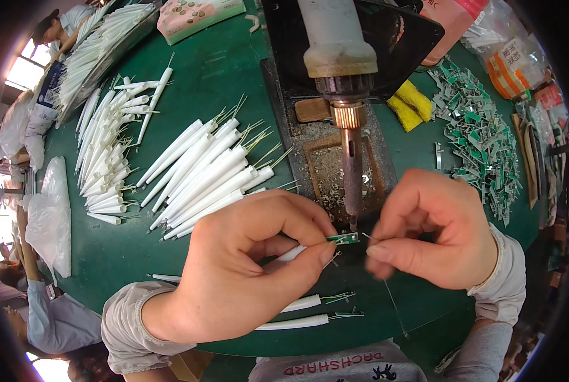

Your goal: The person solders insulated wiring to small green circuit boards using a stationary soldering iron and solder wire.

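My left hand (237, 270) pinches a small green circuit board (348, 239) between thumb and forefinger, and a white tapered tube (291, 253) lies in the same grip. Just above the board stands the tip of a soldering iron (352, 191), mounted pointing down; contact between them is hard to judge. My right hand (440, 232) is closed on a thin solder wire (393, 299), whose end points at the board from the right. Below my left hand lie white tubes (294, 322) with small parts on their wire ends.
Piles of white tubes (198, 169) with bare wires lie on the green table (233, 70). Small green boards (482, 140) are heaped at right, near a yellow sponge (410, 105). Beneath the iron sits a solder-spattered tray (316, 149). Another person's sleeve (58, 315) shows at left.
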The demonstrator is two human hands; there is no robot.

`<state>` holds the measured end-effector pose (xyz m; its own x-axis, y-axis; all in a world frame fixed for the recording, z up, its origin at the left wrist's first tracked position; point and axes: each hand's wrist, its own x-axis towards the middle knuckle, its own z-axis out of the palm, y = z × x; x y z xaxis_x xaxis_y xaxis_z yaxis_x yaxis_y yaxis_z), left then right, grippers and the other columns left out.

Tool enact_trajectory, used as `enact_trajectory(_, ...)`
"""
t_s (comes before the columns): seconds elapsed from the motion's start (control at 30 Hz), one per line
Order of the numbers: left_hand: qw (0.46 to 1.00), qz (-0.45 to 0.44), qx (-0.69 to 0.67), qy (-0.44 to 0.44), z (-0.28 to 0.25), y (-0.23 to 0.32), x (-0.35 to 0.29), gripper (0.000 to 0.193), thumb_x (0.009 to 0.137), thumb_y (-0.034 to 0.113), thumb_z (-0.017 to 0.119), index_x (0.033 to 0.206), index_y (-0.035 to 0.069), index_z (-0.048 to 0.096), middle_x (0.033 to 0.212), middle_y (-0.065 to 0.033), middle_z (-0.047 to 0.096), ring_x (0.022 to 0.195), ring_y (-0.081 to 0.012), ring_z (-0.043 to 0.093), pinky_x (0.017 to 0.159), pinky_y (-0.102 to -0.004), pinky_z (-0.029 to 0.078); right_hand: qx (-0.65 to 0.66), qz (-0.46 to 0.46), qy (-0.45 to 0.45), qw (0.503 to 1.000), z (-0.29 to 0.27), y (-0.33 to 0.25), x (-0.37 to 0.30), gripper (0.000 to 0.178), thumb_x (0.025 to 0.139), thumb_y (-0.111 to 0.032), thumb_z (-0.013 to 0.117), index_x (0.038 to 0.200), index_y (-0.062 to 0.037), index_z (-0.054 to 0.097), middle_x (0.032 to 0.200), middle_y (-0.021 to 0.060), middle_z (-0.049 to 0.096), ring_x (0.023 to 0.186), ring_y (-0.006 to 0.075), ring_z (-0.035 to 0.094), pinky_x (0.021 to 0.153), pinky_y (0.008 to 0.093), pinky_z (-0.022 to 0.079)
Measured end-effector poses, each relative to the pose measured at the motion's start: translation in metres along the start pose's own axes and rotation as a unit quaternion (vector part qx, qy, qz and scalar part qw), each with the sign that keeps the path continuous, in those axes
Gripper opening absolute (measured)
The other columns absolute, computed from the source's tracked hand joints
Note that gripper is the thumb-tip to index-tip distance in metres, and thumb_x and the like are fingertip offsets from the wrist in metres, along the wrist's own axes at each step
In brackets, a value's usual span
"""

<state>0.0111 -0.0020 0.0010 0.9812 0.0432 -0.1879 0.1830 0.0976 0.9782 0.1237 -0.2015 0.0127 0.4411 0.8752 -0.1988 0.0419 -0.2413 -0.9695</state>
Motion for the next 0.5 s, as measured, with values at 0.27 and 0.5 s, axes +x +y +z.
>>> enact_trajectory(0.27,0.998,0.051,0.039,-0.003,0.000,0.002,0.003,0.006,0.080,-0.008,0.067,0.083,-0.006,0.062,0.099,-0.0128,0.060,0.077,-0.0090,0.060,0.064,-0.0199,0.047,-0.110,-0.091,0.046,0.989,0.010,0.000,-0.002,0.017,0.081,-0.005,0.067,0.087,-0.0003,0.052,0.071,0.0023,0.055,0.052,0.0052,0.051,0.046,0.0202,0.038)
enact_trajectory(0.5,0.994,0.093,0.063,-0.003,-0.001,0.004,0.005,0.008,0.078,-0.009,0.068,0.082,-0.005,0.063,0.098,-0.0144,0.061,0.076,-0.0102,0.059,0.064,-0.0210,0.047,-0.084,-0.055,0.069,0.993,0.010,0.001,-0.003,0.015,0.082,-0.003,0.066,0.088,-0.0003,0.052,0.080,0.0045,0.055,0.061,0.0054,0.051,0.052,0.0191,0.040)
